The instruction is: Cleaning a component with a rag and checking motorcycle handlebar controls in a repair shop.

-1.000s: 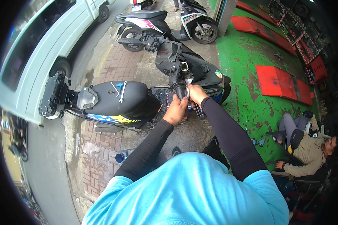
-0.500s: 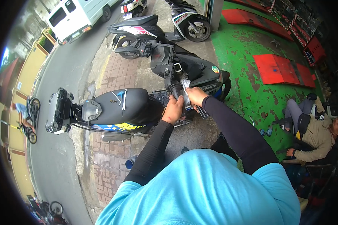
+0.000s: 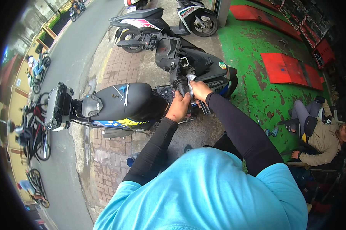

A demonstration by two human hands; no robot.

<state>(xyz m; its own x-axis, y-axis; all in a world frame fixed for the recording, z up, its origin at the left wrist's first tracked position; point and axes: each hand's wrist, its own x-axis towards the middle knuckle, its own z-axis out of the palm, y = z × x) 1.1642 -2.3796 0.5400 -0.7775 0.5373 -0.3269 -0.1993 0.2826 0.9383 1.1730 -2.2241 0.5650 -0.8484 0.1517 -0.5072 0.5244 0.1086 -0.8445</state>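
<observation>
A dark scooter (image 3: 215, 78) stands in front of me with its handlebar end pointing my way. My left hand (image 3: 178, 106) is closed round the black handlebar grip (image 3: 180, 86), thumb on top. Just right of it, my right hand (image 3: 200, 92) is closed on a crumpled whitish rag (image 3: 191, 78), pressed against the side of the handlebar. Below the right hand juts a dark, rod-like part (image 3: 204, 109); its far end is hidden. On the black seat (image 3: 134, 96) lie a wrench (image 3: 126, 96), a blue-handled tool (image 3: 122, 89) and a few small metal pieces (image 3: 115, 96).
A black top box (image 3: 59, 107) sits at the scooter's rear. Another scooter (image 3: 146, 23) is parked beyond. Red ramps (image 3: 286, 69) stand on the peeling green floor (image 3: 253, 99). A person (image 3: 320, 134) sits at the right. Motorbikes (image 3: 36, 142) line the road's left side.
Both hands stay at the handlebar grip, with only small shifts of the right hand and rag. The white van has left view; more motorbikes show on the road.
</observation>
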